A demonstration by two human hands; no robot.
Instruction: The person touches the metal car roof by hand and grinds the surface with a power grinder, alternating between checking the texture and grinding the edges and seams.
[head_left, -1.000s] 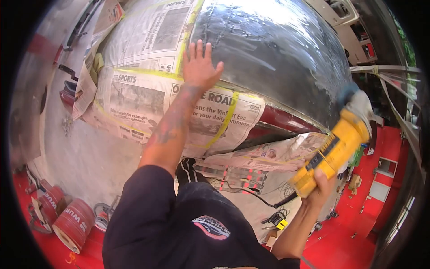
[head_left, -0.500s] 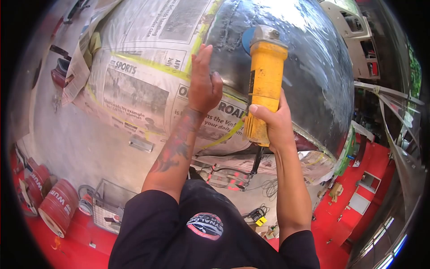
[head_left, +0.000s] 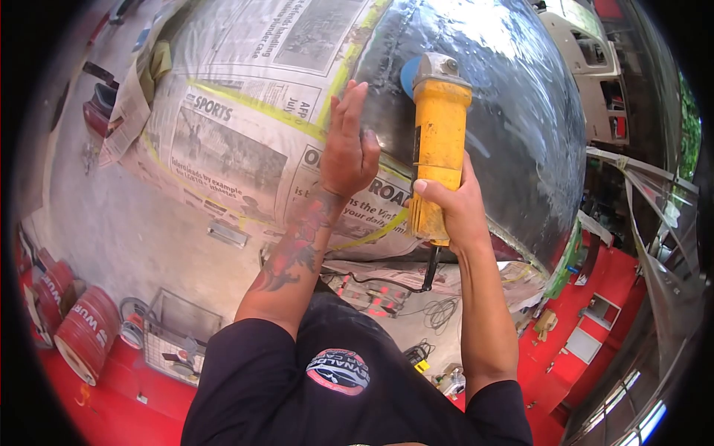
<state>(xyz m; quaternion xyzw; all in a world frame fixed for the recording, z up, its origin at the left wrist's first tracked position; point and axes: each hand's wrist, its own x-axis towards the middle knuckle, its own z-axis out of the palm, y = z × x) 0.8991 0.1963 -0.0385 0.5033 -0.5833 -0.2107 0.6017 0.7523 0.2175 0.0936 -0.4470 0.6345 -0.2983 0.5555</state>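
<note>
My right hand [head_left: 457,204] grips the yellow body of an angle grinder [head_left: 440,137], thumb along its near side. A blue disc [head_left: 408,77] at the grinder's far end is close against a dark, shiny curved car panel [head_left: 513,126], partly hidden by the tool's head. Its black cord [head_left: 431,269] hangs from the lower end. Held up beside the tool is my left hand [head_left: 349,149], empty, fingers stretched out near the panel's taped edge. Newspaper masking [head_left: 234,152] covers the bodywork to the left, fixed with yellow tape [head_left: 253,111].
Red drums [head_left: 88,334] and a wire basket [head_left: 178,327] stand at lower left. A coiled cable [head_left: 440,312] lies on the floor below the panel. At upper right is a pale vehicle body part [head_left: 587,44], with red flooring [head_left: 569,320] farther down.
The grinder and my right hand have come slightly nearer to me along the panel. My left hand has shifted a little right and down. The view has moved slightly.
</note>
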